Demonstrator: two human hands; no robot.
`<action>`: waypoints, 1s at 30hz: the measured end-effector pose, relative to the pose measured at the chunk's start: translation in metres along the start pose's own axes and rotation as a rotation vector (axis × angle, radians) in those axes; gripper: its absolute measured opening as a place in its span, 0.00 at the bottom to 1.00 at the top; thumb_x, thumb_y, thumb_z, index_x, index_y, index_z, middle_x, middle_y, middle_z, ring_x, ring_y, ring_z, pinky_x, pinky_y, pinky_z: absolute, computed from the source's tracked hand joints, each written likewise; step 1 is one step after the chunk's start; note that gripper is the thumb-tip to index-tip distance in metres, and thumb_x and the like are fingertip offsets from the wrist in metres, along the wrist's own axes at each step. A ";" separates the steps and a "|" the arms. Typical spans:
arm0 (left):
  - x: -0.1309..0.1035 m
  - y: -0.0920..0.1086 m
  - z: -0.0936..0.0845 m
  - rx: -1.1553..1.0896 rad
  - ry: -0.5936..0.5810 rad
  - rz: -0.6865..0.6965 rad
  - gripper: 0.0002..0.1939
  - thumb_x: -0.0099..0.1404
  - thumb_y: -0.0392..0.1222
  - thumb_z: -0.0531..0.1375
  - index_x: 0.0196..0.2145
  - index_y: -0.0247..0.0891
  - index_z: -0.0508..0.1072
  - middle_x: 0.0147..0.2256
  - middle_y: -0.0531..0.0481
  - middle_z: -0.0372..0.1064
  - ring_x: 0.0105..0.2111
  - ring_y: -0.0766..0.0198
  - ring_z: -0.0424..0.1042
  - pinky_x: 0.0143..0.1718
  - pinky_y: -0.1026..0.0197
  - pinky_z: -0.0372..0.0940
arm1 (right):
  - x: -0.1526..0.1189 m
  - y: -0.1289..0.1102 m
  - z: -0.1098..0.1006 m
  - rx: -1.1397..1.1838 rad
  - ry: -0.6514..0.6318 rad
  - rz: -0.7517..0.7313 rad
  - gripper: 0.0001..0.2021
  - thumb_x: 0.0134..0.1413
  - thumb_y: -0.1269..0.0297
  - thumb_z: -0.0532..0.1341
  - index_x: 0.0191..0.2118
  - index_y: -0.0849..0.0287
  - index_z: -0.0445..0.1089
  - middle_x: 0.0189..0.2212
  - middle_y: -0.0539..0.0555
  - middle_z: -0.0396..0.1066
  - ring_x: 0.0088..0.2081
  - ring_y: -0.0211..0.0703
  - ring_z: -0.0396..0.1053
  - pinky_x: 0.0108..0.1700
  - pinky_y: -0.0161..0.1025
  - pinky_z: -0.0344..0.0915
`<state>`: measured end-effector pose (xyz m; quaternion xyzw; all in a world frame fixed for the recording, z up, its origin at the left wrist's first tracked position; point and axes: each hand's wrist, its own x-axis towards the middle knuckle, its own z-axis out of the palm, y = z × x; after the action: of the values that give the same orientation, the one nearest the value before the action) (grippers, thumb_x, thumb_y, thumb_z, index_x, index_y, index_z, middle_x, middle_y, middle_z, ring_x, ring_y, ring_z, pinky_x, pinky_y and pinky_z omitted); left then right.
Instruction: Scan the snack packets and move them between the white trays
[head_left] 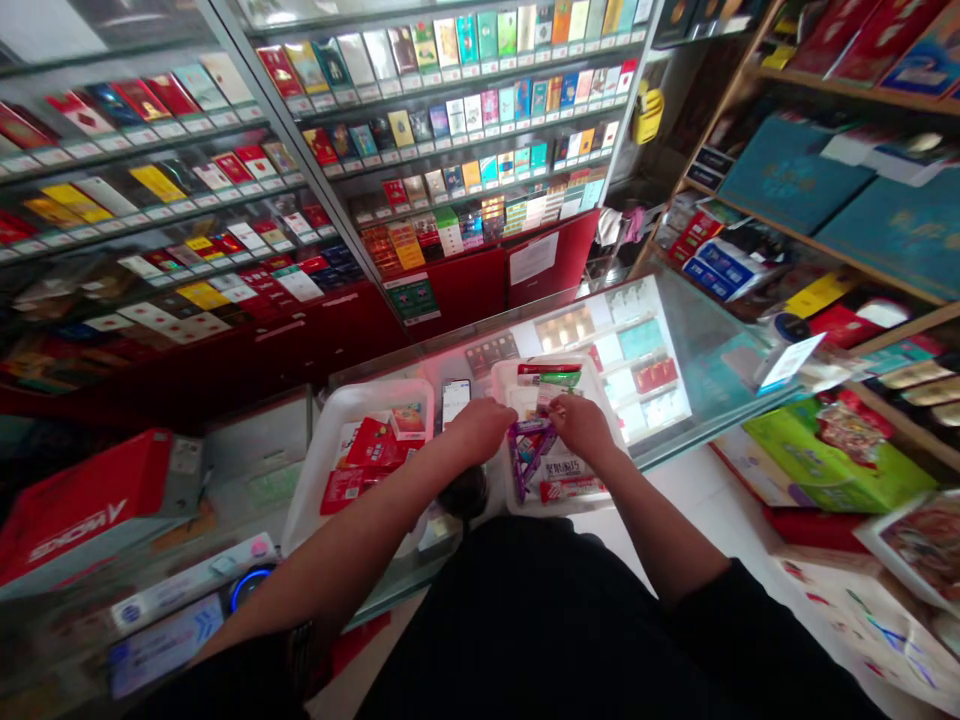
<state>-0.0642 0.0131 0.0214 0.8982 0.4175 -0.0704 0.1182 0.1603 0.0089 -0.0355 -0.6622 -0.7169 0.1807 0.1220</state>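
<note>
My left hand [489,428] is closed, its fingertips at the left side of the right-hand white plastic tray [609,415]. My right hand [581,426] pinches something small and pale over the same tray, too small and blurred to name; what my left fingers hold is hidden. Just below the hands lie purple wrapped snacks [525,465]. A white packet with dark lettering [564,468] and a red-and-white packet [574,489] are nearer me. Green and red packets [559,379] lie at the tray's far end.
Left of my hands stands another white tray [309,480] with red packets [375,445]. A phone [455,398] lies between the trays on the glass counter [705,365]. Shelves of cigarette packs [450,100] rise behind; a red box [90,510] is at left.
</note>
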 end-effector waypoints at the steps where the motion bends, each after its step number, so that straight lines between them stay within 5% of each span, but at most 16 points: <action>1: 0.007 0.000 0.001 0.017 -0.028 0.027 0.13 0.64 0.28 0.57 0.40 0.37 0.80 0.39 0.38 0.79 0.44 0.51 0.77 0.46 0.54 0.68 | -0.002 0.001 0.001 -0.011 -0.004 0.005 0.09 0.63 0.64 0.61 0.44 0.56 0.79 0.45 0.57 0.80 0.46 0.48 0.75 0.47 0.38 0.65; 7: 0.039 0.006 0.010 0.104 -0.139 0.121 0.11 0.66 0.32 0.58 0.41 0.35 0.80 0.41 0.36 0.79 0.46 0.48 0.78 0.49 0.51 0.68 | -0.011 -0.008 0.005 -0.058 -0.059 -0.042 0.11 0.63 0.66 0.60 0.47 0.57 0.78 0.46 0.58 0.78 0.50 0.48 0.71 0.52 0.39 0.62; 11: 0.056 0.013 0.018 0.119 -0.187 0.048 0.14 0.67 0.41 0.60 0.47 0.33 0.79 0.44 0.32 0.79 0.48 0.43 0.77 0.51 0.46 0.69 | -0.014 -0.012 0.006 -0.142 -0.034 -0.025 0.11 0.64 0.67 0.58 0.46 0.59 0.77 0.46 0.60 0.77 0.50 0.51 0.70 0.52 0.41 0.61; 17: 0.073 0.027 0.030 0.066 -0.295 -0.019 0.15 0.64 0.41 0.63 0.48 0.33 0.79 0.47 0.30 0.78 0.49 0.43 0.78 0.52 0.47 0.69 | -0.014 -0.005 0.005 -0.257 -0.080 0.071 0.15 0.67 0.71 0.52 0.48 0.61 0.76 0.45 0.64 0.76 0.45 0.52 0.74 0.46 0.43 0.64; 30: 0.073 0.020 0.028 -0.087 -0.215 -0.065 0.14 0.62 0.41 0.64 0.44 0.34 0.79 0.46 0.30 0.78 0.47 0.43 0.78 0.45 0.51 0.71 | -0.013 0.019 0.007 -0.125 -0.064 0.080 0.13 0.62 0.76 0.55 0.44 0.62 0.76 0.45 0.65 0.73 0.47 0.52 0.71 0.47 0.41 0.64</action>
<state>-0.0031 0.0467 -0.0187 0.8656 0.4339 -0.1517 0.1989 0.1755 -0.0037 -0.0490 -0.6906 -0.7032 0.1615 0.0500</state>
